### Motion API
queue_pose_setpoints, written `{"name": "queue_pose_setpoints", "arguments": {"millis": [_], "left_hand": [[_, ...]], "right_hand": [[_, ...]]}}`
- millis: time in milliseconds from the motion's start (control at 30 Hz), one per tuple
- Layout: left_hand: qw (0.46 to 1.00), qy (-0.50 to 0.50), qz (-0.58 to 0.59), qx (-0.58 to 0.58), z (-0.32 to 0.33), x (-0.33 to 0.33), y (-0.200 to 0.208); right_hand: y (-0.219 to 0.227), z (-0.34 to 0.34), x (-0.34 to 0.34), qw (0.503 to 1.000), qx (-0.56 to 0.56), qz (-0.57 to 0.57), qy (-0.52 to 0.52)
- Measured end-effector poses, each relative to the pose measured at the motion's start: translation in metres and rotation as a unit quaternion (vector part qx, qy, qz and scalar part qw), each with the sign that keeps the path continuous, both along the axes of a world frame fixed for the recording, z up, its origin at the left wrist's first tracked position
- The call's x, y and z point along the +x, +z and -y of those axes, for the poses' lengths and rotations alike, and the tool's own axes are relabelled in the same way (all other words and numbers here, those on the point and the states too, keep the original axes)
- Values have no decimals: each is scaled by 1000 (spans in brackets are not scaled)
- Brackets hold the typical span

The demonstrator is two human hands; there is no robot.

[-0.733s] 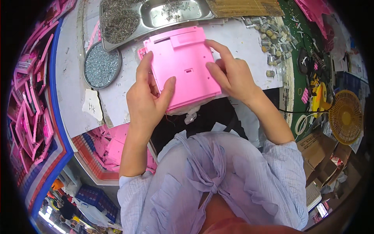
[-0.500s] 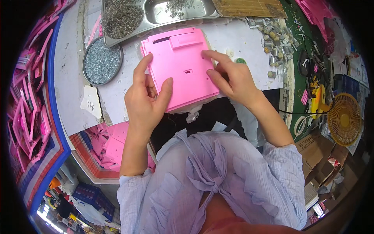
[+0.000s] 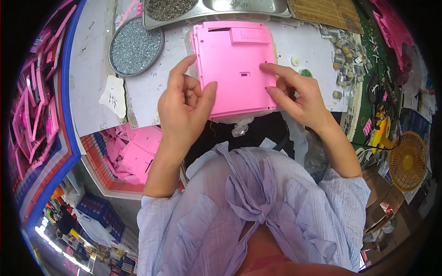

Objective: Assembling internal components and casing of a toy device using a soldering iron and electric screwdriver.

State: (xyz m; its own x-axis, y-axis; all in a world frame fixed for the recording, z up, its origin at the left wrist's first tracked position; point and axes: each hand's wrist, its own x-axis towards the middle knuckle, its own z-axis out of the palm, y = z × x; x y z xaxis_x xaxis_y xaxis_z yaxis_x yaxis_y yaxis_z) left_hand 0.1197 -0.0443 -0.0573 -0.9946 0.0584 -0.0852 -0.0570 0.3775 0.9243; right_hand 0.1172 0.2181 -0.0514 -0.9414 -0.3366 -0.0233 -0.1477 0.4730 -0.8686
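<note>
A flat, square pink plastic casing lies in front of me on the white-covered bench. It has a raised block and a dark slot near its far edge, and a small rectangular opening near the middle. My left hand grips its left edge, thumb on top and index finger along the side. At the right edge, my right hand holds the casing with index fingertip and thumb on its top face, close to small screw holes. The right hand's other fingers are curled and partly hidden. Clear plastic film sticks out under the near edge.
A round dish of small silver screws stands at the left, below a metal tray of screws. Small cylindrical metal parts are heaped at the right. Pink pieces fill a bin at lower left. A yellow fan stands at the right.
The whole view has shifted and turned slightly, so the bench and casing appear farther right and higher. Both hands keep nearly the same places on the casing.
</note>
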Motion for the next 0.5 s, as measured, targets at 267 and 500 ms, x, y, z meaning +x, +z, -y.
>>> {"name": "queue_pose_setpoints", "arguments": {"millis": [267,500], "left_hand": [[1000,-3,-22,18,2,7,-9],[999,0,-25,-31,5,27,-17]], "right_hand": [[6,2,-6,992,89,-71,57],[-1,2,-8,979,149,-100,99]]}}
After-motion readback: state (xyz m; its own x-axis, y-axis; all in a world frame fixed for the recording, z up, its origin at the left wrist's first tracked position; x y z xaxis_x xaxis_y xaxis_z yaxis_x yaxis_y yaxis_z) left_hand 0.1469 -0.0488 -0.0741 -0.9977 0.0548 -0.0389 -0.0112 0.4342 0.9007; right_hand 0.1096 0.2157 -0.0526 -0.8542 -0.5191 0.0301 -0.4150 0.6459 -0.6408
